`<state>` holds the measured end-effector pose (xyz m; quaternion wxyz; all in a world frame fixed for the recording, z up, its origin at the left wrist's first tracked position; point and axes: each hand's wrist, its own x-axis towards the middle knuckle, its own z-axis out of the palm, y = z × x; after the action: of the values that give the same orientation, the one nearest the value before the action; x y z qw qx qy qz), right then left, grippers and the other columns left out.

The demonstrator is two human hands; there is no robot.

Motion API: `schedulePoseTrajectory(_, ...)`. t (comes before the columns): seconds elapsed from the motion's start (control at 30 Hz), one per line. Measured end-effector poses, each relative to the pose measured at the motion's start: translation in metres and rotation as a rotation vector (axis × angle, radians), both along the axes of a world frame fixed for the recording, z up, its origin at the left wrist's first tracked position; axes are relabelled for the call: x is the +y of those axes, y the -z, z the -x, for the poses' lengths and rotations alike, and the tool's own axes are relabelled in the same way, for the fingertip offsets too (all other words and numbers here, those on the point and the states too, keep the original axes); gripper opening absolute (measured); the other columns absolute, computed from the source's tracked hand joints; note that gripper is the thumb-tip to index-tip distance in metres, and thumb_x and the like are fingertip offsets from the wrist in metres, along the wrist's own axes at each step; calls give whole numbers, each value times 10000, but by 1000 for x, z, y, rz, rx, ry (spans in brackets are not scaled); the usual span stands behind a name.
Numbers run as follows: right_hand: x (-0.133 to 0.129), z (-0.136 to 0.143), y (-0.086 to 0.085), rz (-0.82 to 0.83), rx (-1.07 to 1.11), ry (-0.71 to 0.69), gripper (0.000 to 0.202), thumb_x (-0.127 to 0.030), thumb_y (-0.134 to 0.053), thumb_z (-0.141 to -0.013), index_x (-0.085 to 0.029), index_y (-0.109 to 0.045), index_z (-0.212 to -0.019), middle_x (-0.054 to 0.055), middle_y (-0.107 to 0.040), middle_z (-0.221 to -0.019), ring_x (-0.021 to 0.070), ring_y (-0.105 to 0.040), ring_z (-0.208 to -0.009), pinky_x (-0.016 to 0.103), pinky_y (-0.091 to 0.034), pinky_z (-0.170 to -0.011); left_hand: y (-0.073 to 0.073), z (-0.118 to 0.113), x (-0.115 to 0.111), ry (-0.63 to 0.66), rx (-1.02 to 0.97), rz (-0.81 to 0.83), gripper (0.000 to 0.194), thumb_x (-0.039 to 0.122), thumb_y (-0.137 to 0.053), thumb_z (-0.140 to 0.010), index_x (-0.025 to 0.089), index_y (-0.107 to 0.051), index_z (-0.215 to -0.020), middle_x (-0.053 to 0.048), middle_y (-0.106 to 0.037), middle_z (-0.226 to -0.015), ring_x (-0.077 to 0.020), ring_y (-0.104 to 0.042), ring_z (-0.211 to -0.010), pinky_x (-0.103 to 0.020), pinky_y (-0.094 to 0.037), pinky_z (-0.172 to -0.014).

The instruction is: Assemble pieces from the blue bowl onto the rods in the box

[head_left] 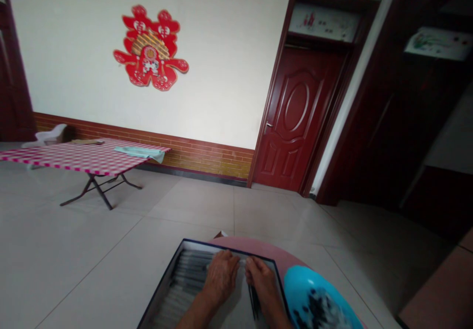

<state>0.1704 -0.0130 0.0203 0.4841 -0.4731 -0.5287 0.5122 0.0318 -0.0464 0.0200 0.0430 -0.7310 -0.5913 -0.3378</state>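
Observation:
Over a shallow dark-rimmed tray (162, 284), both hands are close together with bent fingers. My left hand (221, 277) is closed in a pinch; what it grips is too blurred to make out. My right hand (261, 279) pinches at the same spot from the other side, and dark, thin pen-like sticks (254, 302) stick out below its palm. Many similar dark sticks (190, 265) lie in rows on the tray's left side, with paler ones (173, 302) nearer me. A bright blue bowl (295, 282) beside my right hand holds small black and clear pieces (323, 309).
The tray and bowl rest on a round pink tabletop (244, 244). Across the tiled floor (192, 201) stands a low folding table with a checked cover (74, 155) and a pale green cloth (140, 151). A closed red door (295, 117) is in the far wall.

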Motion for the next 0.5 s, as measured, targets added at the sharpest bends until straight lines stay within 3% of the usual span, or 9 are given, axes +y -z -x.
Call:
schedulePoseTrajectory(0.17, -2, -1, -2, -64, -30, -8, 345, -535, -605, -685, -191, -638, -684, -28, -550, -546, 144, -481, -523, 249, -374, -498, 2, 0, -1, 35, -80, -150, 234, 143, -421, -862, 190, -614, -985, -75, -641, -908, -224, -583, -856, -354, -437, -777)
schedulePoseTrajectory(0.33, -3, -4, -4, -248, -229, 81, 356, -558, -563, -705, -221, -625, -612, -5, -584, -532, 174, -489, -544, 277, -379, -539, 11, 0, 2, 72, -140, -152, 150, 156, -440, -860, 183, -587, -870, -57, -635, -843, -219, -580, -812, -350, -434, -760)
schedulePoseTrajectory(0.5, -1, -4, 1, -289, -297, 146, 448, -649, -526, -691, -228, -629, -577, 37, -640, -575, 187, -495, -553, 291, -384, -572, 13, -2, 1, 79, -125, -157, 154, 147, -433, -855, 183, -583, -844, -57, -629, -820, -218, -569, -788, -347, -432, -740)
